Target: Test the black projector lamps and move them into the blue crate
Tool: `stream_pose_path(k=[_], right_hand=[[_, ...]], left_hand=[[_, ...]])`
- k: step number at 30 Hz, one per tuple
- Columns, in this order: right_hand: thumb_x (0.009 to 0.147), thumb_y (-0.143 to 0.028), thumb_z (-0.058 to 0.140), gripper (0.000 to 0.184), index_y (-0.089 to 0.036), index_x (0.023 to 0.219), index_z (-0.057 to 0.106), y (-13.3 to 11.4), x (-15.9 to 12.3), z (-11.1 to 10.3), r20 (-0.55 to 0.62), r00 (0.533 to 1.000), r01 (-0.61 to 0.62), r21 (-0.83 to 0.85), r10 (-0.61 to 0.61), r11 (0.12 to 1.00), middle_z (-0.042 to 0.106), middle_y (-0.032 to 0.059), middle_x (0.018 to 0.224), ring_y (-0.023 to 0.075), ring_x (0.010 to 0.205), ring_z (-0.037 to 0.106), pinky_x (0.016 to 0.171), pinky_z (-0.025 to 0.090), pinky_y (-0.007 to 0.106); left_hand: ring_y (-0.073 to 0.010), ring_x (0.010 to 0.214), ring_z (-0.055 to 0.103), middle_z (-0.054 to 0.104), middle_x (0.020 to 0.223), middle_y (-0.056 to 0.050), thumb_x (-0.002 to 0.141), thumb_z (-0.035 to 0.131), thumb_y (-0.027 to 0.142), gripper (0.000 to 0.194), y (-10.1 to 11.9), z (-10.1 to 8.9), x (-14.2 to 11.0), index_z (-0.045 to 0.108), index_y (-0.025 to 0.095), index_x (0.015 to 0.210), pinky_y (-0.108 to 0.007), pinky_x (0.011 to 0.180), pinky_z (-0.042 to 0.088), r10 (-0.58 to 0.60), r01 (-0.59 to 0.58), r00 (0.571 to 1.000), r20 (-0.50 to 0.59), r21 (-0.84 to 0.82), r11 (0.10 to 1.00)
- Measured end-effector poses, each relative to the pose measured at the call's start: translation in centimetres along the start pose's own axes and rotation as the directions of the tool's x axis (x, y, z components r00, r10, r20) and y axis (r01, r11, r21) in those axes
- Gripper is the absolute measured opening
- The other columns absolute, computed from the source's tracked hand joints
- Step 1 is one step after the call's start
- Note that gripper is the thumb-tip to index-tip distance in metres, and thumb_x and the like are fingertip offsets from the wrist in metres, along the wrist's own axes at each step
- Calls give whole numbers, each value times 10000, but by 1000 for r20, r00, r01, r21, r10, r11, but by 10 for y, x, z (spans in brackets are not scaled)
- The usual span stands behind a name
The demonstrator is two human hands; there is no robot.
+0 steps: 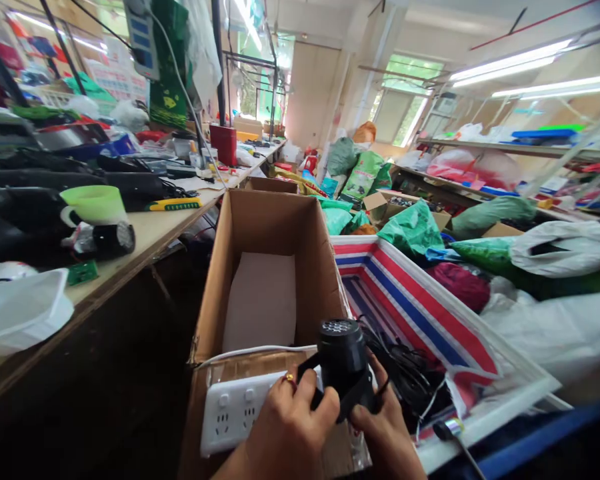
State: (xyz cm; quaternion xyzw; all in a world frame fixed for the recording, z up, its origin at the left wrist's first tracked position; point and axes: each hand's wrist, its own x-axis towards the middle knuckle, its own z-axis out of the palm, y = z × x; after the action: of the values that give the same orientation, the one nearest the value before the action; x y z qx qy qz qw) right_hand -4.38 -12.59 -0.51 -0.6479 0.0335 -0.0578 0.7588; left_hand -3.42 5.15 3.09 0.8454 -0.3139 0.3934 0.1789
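My left hand (pixel 290 423), wearing a gold ring, and my right hand (pixel 383 427) both grip a small black hair dryer (pixel 343 363), whose perforated round end points up. They hold it above the near edge of an open cardboard box (pixel 265 233). A white multi-socket power strip (pixel 235 413) lies against that near edge, just left of my left hand, with a white cable (pixel 255 350) running along the box flap. A bundle of black cords (pixel 405 367) lies close to my right hand.
A striped red, white and blue woven bag (pixel 415 313) stands right of the box. A wooden workbench (pixel 130 250) on the left holds a green cup and black devices. Stuffed bags and shelves fill the right and back.
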Motion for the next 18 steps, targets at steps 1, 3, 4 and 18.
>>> stream_pose_path(k=[1, 3, 4, 18], right_hand=[[516, -526, 795, 998, -264, 1351, 317, 5, 0, -4, 1, 1000, 27, -22, -27, 999, 646, 107, 1137, 317, 1036, 607, 836, 501, 432], [468, -469, 827, 948, -243, 1279, 390, 12, 0, -14, -17, 994, 105, -164, -110, 981, 641, 112, 1144, 327, 1049, 600, 880, 484, 447], [440, -434, 845, 943, -242, 1253, 406, 12, -2, -19, -10, 990, 134, -246, -141, 960, 645, 106, 1136, 323, 1043, 603, 897, 477, 443], [465, -403, 835, 801, -219, 1196, 561, -53, -29, -36, 396, 915, 63, -332, 78, 941, 645, 43, 1136, 252, 1042, 600, 951, 471, 377]], left_hand=[[-296, 679, 696, 723, 861, -139, 855, 284, 120, 291, 2, 0, -2, 548, 200, 946, -383, 523, 572, -2, 2, 1000, -29, -2, 1000], [-280, 675, 696, 717, 911, -151, 861, 287, 117, 285, 3, -2, -6, 539, 186, 975, -377, 530, 573, 4, -5, 1000, -22, -43, 999], [-270, 684, 694, 707, 948, -163, 863, 314, 126, 261, 3, -4, -8, 530, 176, 1001, -368, 535, 574, 5, -5, 1000, 2, -80, 997], [-297, 1242, 483, 546, 1325, -103, 796, 575, 322, 539, -11, -26, 8, 442, 237, 1311, -406, 958, 489, 130, 6, 960, 249, -482, 876]])
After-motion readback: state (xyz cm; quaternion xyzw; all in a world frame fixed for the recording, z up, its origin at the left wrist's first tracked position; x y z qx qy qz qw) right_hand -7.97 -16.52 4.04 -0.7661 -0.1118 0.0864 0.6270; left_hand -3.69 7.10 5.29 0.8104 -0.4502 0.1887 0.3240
